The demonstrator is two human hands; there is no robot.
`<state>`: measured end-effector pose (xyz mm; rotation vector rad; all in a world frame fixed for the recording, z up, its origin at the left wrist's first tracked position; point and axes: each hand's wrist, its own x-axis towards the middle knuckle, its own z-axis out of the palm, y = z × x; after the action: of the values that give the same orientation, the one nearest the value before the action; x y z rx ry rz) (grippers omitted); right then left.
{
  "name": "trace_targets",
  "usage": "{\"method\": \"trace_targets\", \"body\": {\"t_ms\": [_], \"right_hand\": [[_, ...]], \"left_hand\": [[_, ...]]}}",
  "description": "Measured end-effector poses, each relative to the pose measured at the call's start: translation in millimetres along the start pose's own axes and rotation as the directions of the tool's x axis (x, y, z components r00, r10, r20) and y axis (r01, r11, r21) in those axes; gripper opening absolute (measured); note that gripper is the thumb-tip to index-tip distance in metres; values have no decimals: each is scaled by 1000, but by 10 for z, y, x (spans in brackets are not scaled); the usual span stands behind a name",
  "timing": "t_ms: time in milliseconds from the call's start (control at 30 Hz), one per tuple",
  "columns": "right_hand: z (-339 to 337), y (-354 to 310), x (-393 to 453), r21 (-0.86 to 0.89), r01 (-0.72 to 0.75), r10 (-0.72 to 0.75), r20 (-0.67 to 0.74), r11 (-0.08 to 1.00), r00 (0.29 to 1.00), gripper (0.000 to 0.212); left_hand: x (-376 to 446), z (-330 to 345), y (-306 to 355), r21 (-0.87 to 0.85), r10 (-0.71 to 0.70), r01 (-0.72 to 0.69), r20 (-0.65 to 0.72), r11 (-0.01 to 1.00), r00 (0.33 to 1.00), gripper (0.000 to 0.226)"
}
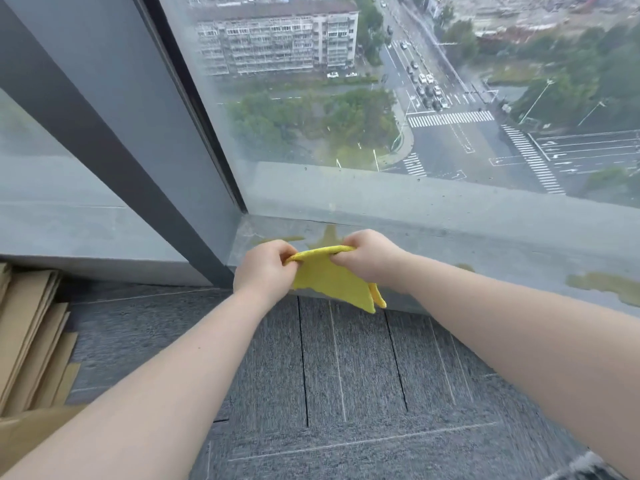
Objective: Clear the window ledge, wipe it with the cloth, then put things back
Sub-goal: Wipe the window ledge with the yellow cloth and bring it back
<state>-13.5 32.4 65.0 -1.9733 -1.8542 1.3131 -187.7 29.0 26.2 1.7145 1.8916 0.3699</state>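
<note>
A yellow cloth hangs folded in the air just in front of the grey window ledge. My left hand pinches its top left corner. My right hand pinches the top right part of the fold. The cloth's lower corners point down over the ledge's front edge. Nothing stands on the visible stretch of ledge; it carries yellowish reflections of the cloth and a stained patch at the right.
A dark window frame post rises diagonally at the left, meeting the ledge corner. Flat brown cardboard sheets lie on the grey carpet floor at the lower left. The glass looks down on streets and buildings.
</note>
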Motion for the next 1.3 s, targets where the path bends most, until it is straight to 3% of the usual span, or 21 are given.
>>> {"method": "trace_targets", "body": {"t_ms": [167,267,333,433,567,667,767,867,933,1067,1200,1300], "right_hand": [[19,-151,79,140,14,-2,-89,990,996,23],[-15,-298,220,127,100,-70,-224,987,972,22],[-14,-398,319,71,201,-171,-298,977,939,20],[11,-508,492,-59,350,-347,-365,935,864,23],[63,-469,793,-325,374,-481,-373,869,794,39],[229,-339,898,-463,446,-584,-211,766,784,46],[467,-155,885,-606,484,-559,77,631,826,44],[695,0,807,-675,542,-492,293,501,820,48],[814,20,791,-661,536,-500,269,525,823,62],[1002,-143,912,-635,449,-520,86,629,850,48],[1156,-199,1004,-681,361,-366,144,637,919,60],[1150,-120,1023,-703,329,-336,135,631,932,63]], "left_hand": [[75,-107,-27,-46,1,-6,-113,999,994,15],[193,-211,-19,-91,44,-71,-275,993,960,19],[311,-274,-26,-50,101,-129,-378,990,920,22],[493,-307,-98,-18,161,-186,-422,982,892,26],[681,-250,-232,-33,218,-260,-448,965,867,24],[715,-251,-382,136,292,-259,-360,956,886,19],[603,-266,-578,420,258,-204,-75,884,963,14],[499,-229,-814,573,193,-228,122,787,974,24],[470,-209,-899,600,146,-232,189,766,971,21],[416,-211,-863,521,113,-182,162,834,980,12],[410,-190,-764,446,186,-223,125,867,974,22],[403,-152,-700,430,198,-233,126,872,972,24]]}}
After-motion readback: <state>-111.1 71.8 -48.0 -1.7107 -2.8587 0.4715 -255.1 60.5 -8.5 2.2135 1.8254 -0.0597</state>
